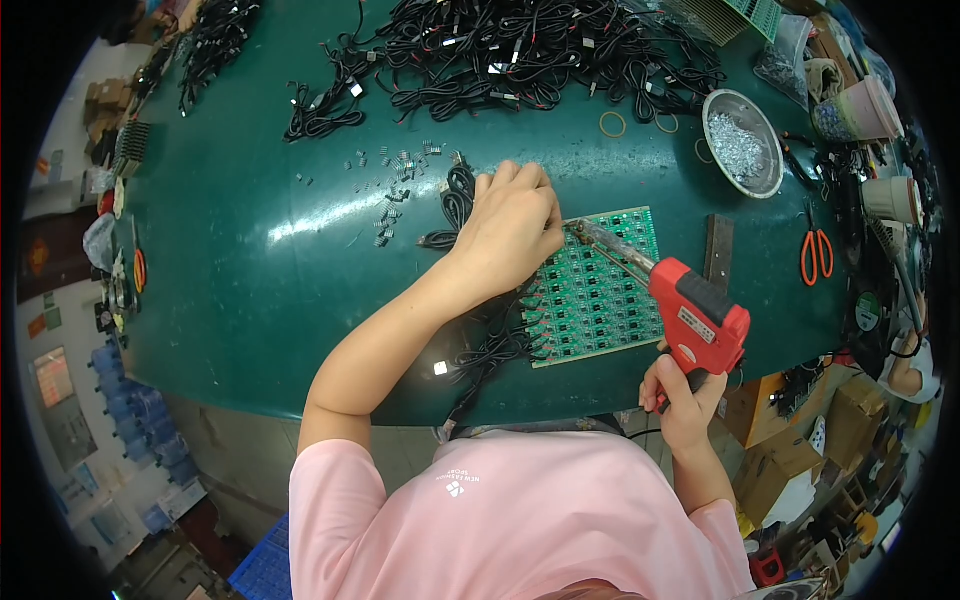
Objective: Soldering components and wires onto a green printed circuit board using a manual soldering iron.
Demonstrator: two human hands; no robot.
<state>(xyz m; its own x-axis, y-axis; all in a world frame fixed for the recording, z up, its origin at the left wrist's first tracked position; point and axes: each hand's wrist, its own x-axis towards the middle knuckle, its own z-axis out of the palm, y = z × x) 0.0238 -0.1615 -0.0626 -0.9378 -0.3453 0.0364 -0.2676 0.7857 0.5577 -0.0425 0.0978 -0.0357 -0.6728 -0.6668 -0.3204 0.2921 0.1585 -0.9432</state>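
A green circuit board panel [600, 300] with rows of small black parts lies on the table in front of me. My left hand [512, 225] is closed in a pinch at its upper left corner, on a black cable [458, 195] whose coil shows beside the knuckles; the pinched end is hidden. In my right hand [685, 395] is a red soldering gun [695, 315], gripped by its handle. Its metal tip reaches the board's upper left corner, close to my left fingertips. More black cables [490, 345] with thin red wire ends run along the board's left edge.
A heap of black cables [500, 55] covers the far side. Small dark parts [395, 190] are scattered left of my hand. On the right are a metal bowl [742, 145] of clear pieces, a dark bar [718, 252] and orange-handled scissors [816, 255]. Rubber bands [612, 124] lie nearby.
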